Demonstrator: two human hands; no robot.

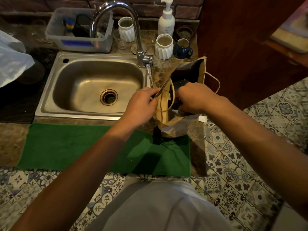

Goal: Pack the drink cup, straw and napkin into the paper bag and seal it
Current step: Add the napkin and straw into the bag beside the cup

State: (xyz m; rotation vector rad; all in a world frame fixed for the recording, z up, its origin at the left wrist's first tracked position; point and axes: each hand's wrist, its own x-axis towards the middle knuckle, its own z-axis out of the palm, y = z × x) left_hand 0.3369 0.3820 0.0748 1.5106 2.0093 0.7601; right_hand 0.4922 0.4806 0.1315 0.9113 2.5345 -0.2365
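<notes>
Both hands, left hand (143,105) and right hand (193,99), grip the open paper bag (200,69).

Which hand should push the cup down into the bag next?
Right, probably. The right hand is already inside the bag mouth on a dark item, apparently the cup. The left hand grips the bag's near edge, holding it open.

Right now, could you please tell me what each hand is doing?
Left hand: pinching the near rim of the brown paper bag.
Right hand: reaching into the bag's mouth, fingers hidden; cannot tell what it holds.
</notes>
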